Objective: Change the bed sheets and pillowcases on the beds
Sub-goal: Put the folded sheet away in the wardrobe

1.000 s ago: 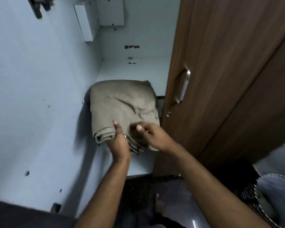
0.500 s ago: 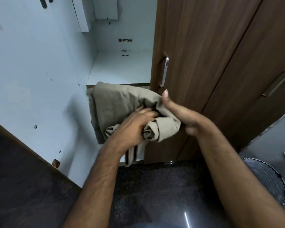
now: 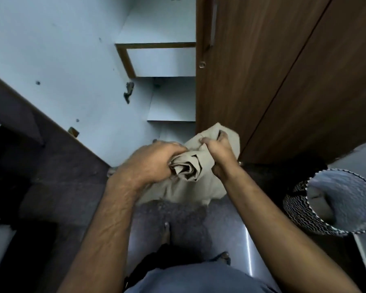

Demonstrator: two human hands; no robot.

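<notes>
Beige sheet (image 3: 190, 180), bunched, held in mid-air in front of the open wardrobe, above the dark floor (image 3: 57, 199). Its rolled/folded end sticks out btwn the two hands, layers visible as a spiral; rest of the fabric hangs loose below and behind the hands, lower edge draping toward the floor.

Left hand (image 3: 154, 161): fingers curled round the left side of the roll, knuckles up, fingertips buried in the cloth. Grasping the sheet. Right hand (image 3: 220, 153): fingers clenched into the fabric on the right side, thumb on top pinching a fold, a flap of cloth rising behind the fingers. Also grasping the sheet. Hands close together, roll between them, both touching it.

No brand, label or writing readable on the sheet or anywhere else.

Outward: wardrobe interior pale blue-white w/ shelves (image 3: 156, 41); open door panel (image 3: 51, 60) on the left, hinge (image 3: 129, 92) on it. Brown wood-grain closed door (image 3: 262, 70) to the right, just behind the right hand. Zigzag-patterned basket (image 3: 300, 210) w/ pale lining at right, well apart from the sheet. Person's bare foot (image 3: 167, 231) on the floor below the sheet; blue shirt (image 3: 199, 280) at bottom edge.
</notes>
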